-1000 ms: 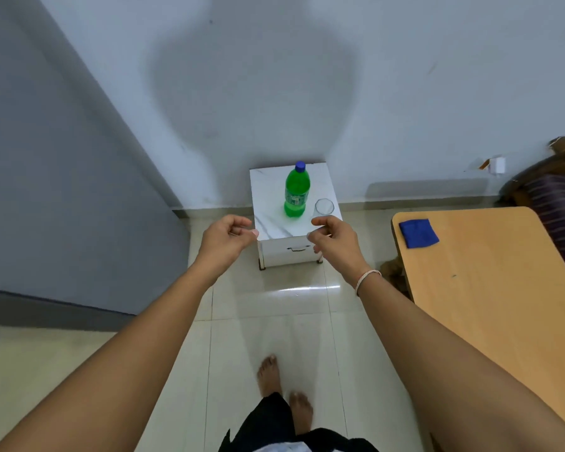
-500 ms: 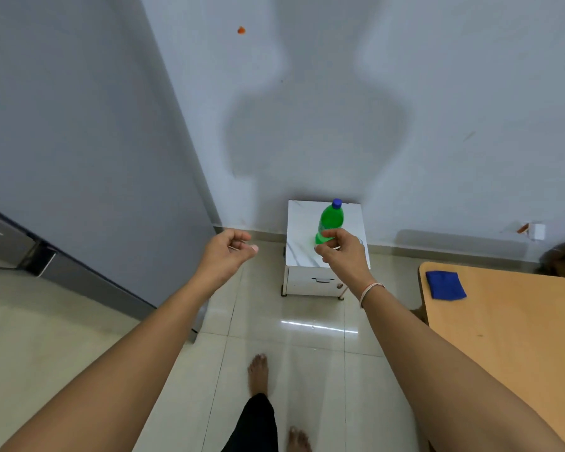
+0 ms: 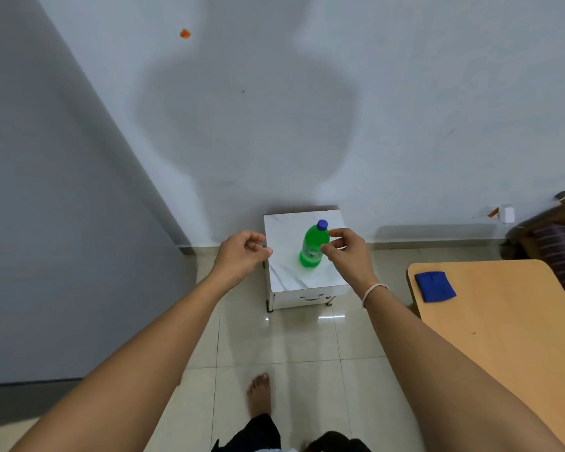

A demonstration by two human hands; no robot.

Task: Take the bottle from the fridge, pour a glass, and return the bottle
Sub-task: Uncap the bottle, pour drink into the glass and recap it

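On white stand (image 3: 284,275): upright green bottle (image 3: 312,246), blue cap.

The bottle (image 3: 312,246) is glossy green plastic on a smooth marble-look surface (image 3: 287,233); floor tiles (image 3: 274,340) shine, the cloth (image 3: 434,286) looks matt, the table (image 3: 516,324) wood-toned.

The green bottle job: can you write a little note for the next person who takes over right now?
Left hand: loosely curled, holding nothing, out over the floor.
Right hand: also holding nothing, raised in front of the bottle, not gripping it.
The green plastic bottle with a blue cap stands upright, capped, on the small white marble-top cabinet by the wall.
No glass or fridge is in view, so whether pouring is done cannot be told.
Left: returning the bottle.
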